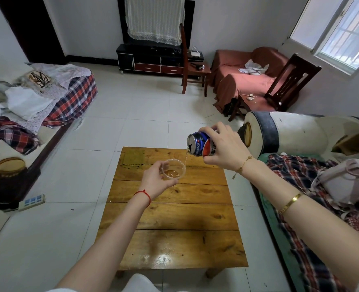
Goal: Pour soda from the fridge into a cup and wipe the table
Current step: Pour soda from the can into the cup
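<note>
A lived-in home sitting room is showing here: a low wooden table (174, 218) is standing on pale floor tiles (132, 114), with a sofa under a plaid blanket (73, 98) lying along the left and another sofa under a red cover (244, 81) sitting by the barred window (347, 34). A dark TV cabinet (153, 60) is standing against the far wall below a screen draped in lace cloth (155, 20), and wooden chairs (288, 83) are standing nearby.
</note>
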### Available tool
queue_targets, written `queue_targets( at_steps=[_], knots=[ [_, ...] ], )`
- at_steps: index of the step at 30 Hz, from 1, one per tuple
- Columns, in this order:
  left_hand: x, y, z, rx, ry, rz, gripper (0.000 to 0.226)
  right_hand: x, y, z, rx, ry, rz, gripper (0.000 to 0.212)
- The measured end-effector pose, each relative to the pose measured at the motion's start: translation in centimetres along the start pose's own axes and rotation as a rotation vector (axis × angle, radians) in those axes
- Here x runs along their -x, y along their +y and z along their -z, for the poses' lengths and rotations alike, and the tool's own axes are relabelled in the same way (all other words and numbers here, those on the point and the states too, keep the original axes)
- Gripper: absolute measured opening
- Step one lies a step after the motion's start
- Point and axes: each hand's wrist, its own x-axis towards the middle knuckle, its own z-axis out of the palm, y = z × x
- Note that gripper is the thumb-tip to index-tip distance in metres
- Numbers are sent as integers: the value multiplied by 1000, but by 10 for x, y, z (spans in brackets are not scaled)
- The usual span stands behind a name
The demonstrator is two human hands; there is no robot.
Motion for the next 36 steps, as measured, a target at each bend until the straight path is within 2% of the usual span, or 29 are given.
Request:
queue_targets(
  at_steps=[36],
  knots=[
    [-2, 4, -4, -2, 10, -5, 68, -6, -6, -2, -1, 0, 16, 73]
  ],
)
